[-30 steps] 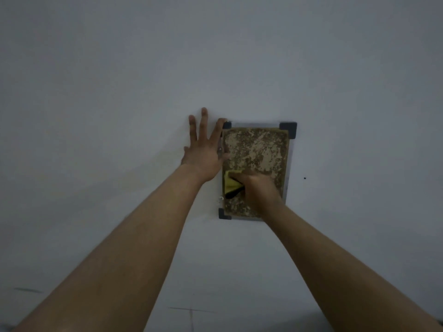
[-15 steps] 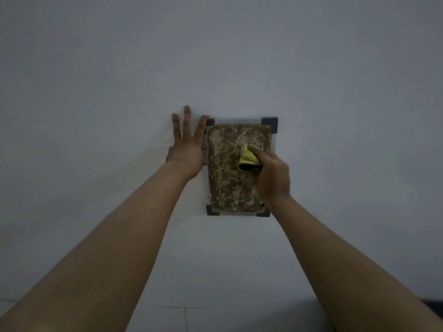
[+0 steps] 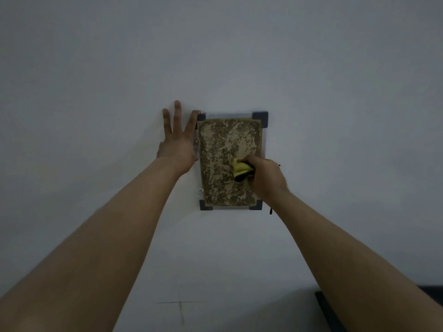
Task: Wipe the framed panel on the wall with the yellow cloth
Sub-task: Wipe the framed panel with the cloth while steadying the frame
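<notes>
A framed panel (image 3: 225,149) hangs on the pale wall, brown and mottled, with dark corner caps and a thin light frame. My right hand (image 3: 268,178) is closed around a bunched yellow cloth (image 3: 241,170) and presses it against the panel's right side, a little below the middle. My left hand (image 3: 177,142) lies flat against the wall with fingers spread, its forefinger touching the panel's left edge near the top corner. The panel's lower right edge is partly hidden behind my right hand.
The wall (image 3: 335,92) around the panel is plain and bare. A faint pencil-like cross mark (image 3: 181,305) shows low on the wall. A dark edge of some object (image 3: 328,312) sits at the bottom right, under my right forearm.
My right hand has carried the cloth from the panel's lower left up to its upper right, then down the right side. My left hand has stayed at the left edge.
</notes>
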### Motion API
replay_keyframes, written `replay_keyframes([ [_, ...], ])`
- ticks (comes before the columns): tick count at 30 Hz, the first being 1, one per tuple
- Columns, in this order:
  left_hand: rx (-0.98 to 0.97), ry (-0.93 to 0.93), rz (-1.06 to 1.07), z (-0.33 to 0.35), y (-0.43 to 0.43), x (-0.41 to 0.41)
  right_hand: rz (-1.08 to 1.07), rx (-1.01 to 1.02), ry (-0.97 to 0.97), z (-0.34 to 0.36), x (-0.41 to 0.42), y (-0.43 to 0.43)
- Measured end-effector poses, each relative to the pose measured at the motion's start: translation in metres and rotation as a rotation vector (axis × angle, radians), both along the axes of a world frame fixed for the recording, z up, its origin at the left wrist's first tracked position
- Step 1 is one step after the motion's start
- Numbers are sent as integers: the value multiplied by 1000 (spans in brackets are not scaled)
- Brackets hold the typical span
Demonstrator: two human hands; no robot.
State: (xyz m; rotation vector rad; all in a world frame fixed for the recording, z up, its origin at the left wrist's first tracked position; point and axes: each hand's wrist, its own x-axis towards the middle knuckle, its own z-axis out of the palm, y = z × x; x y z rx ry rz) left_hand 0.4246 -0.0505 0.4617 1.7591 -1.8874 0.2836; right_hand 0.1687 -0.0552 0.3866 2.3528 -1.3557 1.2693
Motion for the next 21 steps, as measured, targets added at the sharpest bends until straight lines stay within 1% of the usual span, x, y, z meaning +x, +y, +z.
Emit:
replay_keyframes([
  [1,0,0,1,0,0,0,-24,-17,-42,1,-2,-1],
  [3,-6,-1,3,-2,0,-1,-112,-81,-262,4,-9,-1],
  [4,-9,-1,2,-2,0,0,-142,-101,-329,3,-11,0],
  [5,-12,0,-2,-2,0,1,-152,-94,-324,-1,-11,2],
  [8,-13,4,-16,-2,-3,3,-61,71,-72,-17,-7,4],
  [9,-12,5,-19,-2,-3,3,-42,99,-26,-20,-7,4],
  [10,-11,8,-20,-2,-4,3,-47,85,-52,-21,-9,4],
  [13,-13,6,-10,-5,-5,2,-164,-24,-407,-23,-15,6],
  [14,-13,4,-10,-5,-5,2,-181,-28,-437,-27,-15,7],
  [16,-6,4,-20,-5,-4,2,-114,60,-302,-38,-15,7],
  [18,-5,0,-19,-3,-4,2,-25,199,-77,-44,-15,9],
  [19,-3,-1,-17,-3,-4,1,-36,184,-11,-44,-16,9],
  [20,-2,-1,-16,-3,-4,0,-69,130,-23,-41,-16,8],
  [21,-3,-1,-15,-4,-4,0,-120,51,-105,-39,-17,8],
])
